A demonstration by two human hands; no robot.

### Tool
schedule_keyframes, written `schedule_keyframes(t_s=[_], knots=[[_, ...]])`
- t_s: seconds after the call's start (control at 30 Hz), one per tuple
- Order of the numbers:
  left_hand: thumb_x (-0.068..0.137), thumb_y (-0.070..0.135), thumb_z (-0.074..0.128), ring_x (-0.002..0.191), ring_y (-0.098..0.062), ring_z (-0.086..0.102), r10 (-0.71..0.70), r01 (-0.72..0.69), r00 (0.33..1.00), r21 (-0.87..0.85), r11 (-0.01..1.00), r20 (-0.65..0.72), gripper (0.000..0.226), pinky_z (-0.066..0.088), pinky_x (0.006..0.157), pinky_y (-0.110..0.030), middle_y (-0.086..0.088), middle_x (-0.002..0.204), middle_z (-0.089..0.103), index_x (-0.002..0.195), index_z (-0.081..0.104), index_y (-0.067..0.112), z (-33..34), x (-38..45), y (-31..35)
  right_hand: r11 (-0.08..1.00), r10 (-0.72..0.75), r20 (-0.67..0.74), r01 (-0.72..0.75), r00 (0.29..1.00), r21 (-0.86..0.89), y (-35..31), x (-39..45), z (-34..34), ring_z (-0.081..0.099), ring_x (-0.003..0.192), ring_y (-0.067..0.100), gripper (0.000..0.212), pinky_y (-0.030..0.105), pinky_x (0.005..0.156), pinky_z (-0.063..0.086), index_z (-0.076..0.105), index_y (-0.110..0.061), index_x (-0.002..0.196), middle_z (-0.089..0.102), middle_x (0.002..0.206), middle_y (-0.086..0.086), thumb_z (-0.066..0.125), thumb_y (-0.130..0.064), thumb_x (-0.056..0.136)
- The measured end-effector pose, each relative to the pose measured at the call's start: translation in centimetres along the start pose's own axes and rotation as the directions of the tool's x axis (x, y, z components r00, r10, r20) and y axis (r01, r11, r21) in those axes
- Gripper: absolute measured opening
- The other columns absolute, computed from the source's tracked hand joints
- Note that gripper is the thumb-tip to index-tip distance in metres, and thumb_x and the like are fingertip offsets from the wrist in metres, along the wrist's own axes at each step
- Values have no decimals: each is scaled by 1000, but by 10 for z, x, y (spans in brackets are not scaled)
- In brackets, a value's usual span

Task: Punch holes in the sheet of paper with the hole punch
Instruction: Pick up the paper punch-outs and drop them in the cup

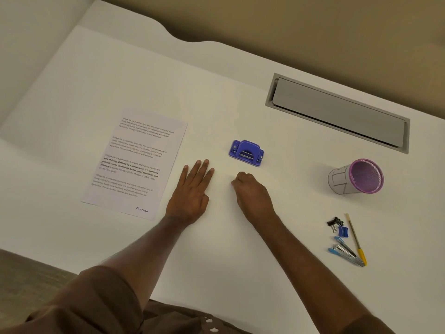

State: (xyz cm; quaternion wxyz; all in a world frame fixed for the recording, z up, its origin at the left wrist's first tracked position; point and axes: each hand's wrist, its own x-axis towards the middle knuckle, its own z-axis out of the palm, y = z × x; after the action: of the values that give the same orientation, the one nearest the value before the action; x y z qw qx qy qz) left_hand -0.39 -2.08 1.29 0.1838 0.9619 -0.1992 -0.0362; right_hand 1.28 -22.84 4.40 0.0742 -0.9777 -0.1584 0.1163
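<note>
A printed sheet of paper [134, 165] lies flat on the white desk [216, 92], left of centre. A blue hole punch [246, 153] stands to its right, apart from the sheet. My left hand [192, 191] rests flat on the desk between the sheet and the punch, fingers spread, holding nothing. My right hand [251, 191] rests just below the punch with its fingers curled in, nothing visible in it. Neither hand touches the paper or the punch.
A purple mesh pen cup [357, 177] stands at the right. Below it lie binder clips [334, 222], a blue sharpener [343, 231], a stapler [346, 254] and a yellow-tipped pencil [356, 239]. A grey cable hatch [337, 112] is set into the desk's far right.
</note>
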Motion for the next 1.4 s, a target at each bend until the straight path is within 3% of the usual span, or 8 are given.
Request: schedule_keyframes(t_s=[0.2, 0.4, 0.7, 0.77, 0.87, 1.03, 1.23, 1.4], knots=[[84, 12, 39, 158, -27, 10, 2, -2, 1000, 0, 1000, 4, 76, 16, 126, -56, -11, 170, 17, 159, 26, 9, 1, 0, -1, 998, -48, -36, 46, 998, -51, -7, -3, -3, 59, 68, 30, 32, 34, 41, 46, 63, -4, 79, 60, 80, 14, 81, 12, 57], [84, 11, 39, 158, -27, 11, 3, -3, 1000, -11, 1000, 13, 76, 16, 125, -57, -11, 169, 18, 159, 27, 9, 0, 0, -2, 998, -46, -1, 45, 999, -50, -10, -2, -3, 60, 91, 31, 59, 44, 60, 57, 45, -11, 132, 60, 105, 14, 72, 0, 80], [86, 14, 34, 158, -28, 12, -8, 10, 999, -34, 999, 44, 73, 16, 126, -57, -11, 169, 18, 159, 28, 10, -2, 0, 0, 986, 112, -138, -93, 984, 139, -17, 3, -8, 57, 75, 28, 43, 41, 57, 51, 46, -12, 120, 60, 87, 10, 59, 6, 83], [86, 16, 32, 158, -27, 10, -19, 21, 998, -31, 999, 54, 73, 14, 126, -56, -10, 170, 17, 159, 27, 11, -3, 0, 1, 859, 373, -142, -284, 917, 427, -11, 5, -12, 54, 65, 25, 28, 36, 57, 44, 51, -15, 109, 59, 74, 6, 51, 1, 86], [86, 17, 32, 158, -27, 10, -23, 24, 998, -23, 999, 55, 74, 13, 127, -55, -10, 170, 17, 159, 27, 11, -2, -1, 1, 291, 676, 100, -389, 730, 874, 6, 2, -21, 61, 58, 18, 28, 30, 62, 52, 50, -18, 91, 66, 66, 4, 64, 0, 75], [85, 16, 32, 158, -27, 11, -21, 21, 999, -15, 1000, 45, 74, 13, 126, -55, -10, 170, 16, 159, 27, 11, -1, 0, 0, -600, 538, 469, -73, 700, 797, 36, -20, -42, 74, 71, 23, 33, 28, 67, 62, 50, -10, 88, 68, 78, 18, 67, 17, 81], [86, 17, 31, 158, -29, 13, 13, -13, 1000, -23, 1000, 18, 73, 15, 125, -57, -9, 170, 16, 159, 27, 10, 5, -1, -5, -713, 550, 452, 112, 703, 693, 85, -49, -85, 76, 74, 20, 24, 25, 66, 62, 53, -7, 83, 73, 74, 16, 59, 15, 89], [86, 19, 29, 158, -28, 12, 9, -8, 1000, -23, 1000, 22, 73, 12, 126, -56, -9, 170, 16, 158, 28, 10, 9, 1, -7, -353, 846, 190, 258, 498, 899, 154, -79, -141, 73, 70, 22, 31, 26, 66, 61, 51, -11, 78, 67, 77, 11, 67, 16, 82]])
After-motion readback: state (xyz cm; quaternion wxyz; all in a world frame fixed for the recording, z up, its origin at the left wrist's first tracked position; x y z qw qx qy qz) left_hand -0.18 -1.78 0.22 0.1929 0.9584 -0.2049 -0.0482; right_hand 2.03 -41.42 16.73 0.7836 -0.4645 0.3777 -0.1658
